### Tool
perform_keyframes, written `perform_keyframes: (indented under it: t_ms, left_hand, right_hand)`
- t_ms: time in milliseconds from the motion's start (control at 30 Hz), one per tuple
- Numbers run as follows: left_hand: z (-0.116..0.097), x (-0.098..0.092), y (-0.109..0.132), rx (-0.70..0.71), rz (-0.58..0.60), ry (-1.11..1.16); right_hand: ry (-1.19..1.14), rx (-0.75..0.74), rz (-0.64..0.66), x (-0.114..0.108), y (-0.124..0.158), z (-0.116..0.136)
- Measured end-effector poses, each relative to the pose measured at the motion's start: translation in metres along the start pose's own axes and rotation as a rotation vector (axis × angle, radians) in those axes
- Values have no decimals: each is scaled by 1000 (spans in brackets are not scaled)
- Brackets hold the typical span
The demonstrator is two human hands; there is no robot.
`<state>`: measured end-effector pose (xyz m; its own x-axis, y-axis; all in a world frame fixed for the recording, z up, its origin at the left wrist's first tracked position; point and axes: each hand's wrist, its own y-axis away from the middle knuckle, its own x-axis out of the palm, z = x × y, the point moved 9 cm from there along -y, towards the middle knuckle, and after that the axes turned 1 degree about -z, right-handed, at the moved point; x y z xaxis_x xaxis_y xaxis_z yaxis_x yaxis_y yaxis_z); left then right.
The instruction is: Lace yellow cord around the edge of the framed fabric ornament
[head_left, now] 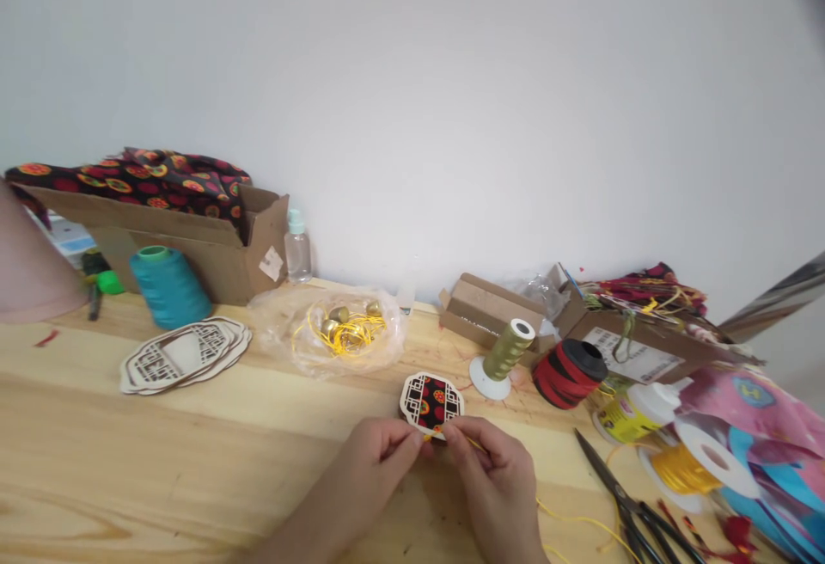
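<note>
Between my hands is a small wooden fretwork ornament [433,401], its cut-out frame pale and its middle filled with black cloth patterned in red and orange. My left hand [380,452] pinches yellow cord [430,435] at the ornament's near edge. The thumb and fingers of my right hand [493,469] are closed on the same cord, just to the right. From under my right hand a loose length of yellow cord [580,519] trails across the table. My fingers hide part of the ornament's lower edge and the exact place where the cord meets it.
A clear bag [309,358] holds bells and yellow cord. Stacked wooden frames [186,358] lie left, near a teal thread cone [168,287] and cloth-filled box [193,246]. Right are green thread [509,353], a red-black spool [571,373], glue bottle [635,412], yellow cord spool [683,468] and scissors [622,495].
</note>
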<state>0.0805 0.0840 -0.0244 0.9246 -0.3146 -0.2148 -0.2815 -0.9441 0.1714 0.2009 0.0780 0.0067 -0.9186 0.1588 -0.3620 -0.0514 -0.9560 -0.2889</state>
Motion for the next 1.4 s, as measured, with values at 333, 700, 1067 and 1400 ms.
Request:
perform_keyframes:
  t_ms: [333, 700, 1067, 1400]
  left_hand:
    - [-1, 1, 0, 38, 35, 50]
    - [1, 2, -1, 13, 68, 66]
    - [2, -3, 0, 20, 20, 6]
    - [-3, 2, -1, 36, 26, -23]
  right_hand:
    - [83, -179, -18, -4, 1, 20]
    - [82, -173, -18, -5, -2, 21]
    - [14, -58, 16, -4, -3, 9]
    - [159, -274, 18, -4, 2, 29]
